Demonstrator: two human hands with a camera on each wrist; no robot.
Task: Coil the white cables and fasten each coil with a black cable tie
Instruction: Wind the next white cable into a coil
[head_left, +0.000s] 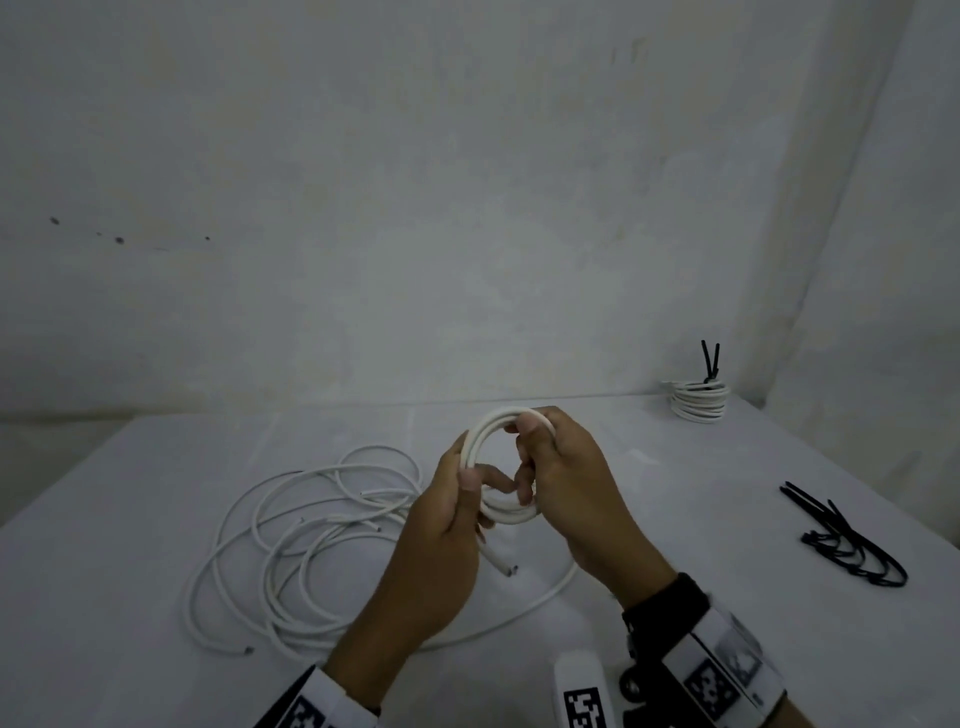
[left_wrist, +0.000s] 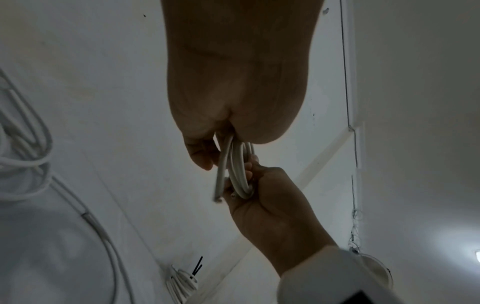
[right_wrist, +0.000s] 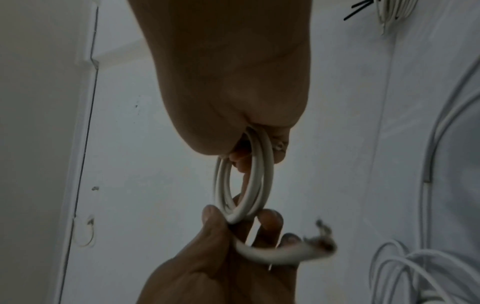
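Above the middle of the table I hold a small coil of white cable (head_left: 506, 514) upright between both hands. My left hand (head_left: 467, 483) grips its near-left side, thumb on top, and the cable's cut end (head_left: 501, 566) sticks out below that hand. My right hand (head_left: 540, 457) grips the far-right side, thumb over the top loop. In the left wrist view the coil (left_wrist: 239, 170) runs from my left hand (left_wrist: 233, 102) into my right hand (left_wrist: 272, 205). In the right wrist view the coil (right_wrist: 249, 174) hangs from my right hand (right_wrist: 221, 82), with my left hand (right_wrist: 221, 257) below.
Loose white cables (head_left: 311, 545) sprawl on the white table (head_left: 130, 519) to the left. A finished coil with a black tie (head_left: 696, 400) stands at the back right corner by the wall. Several black cable ties (head_left: 847, 540) lie near the right edge.
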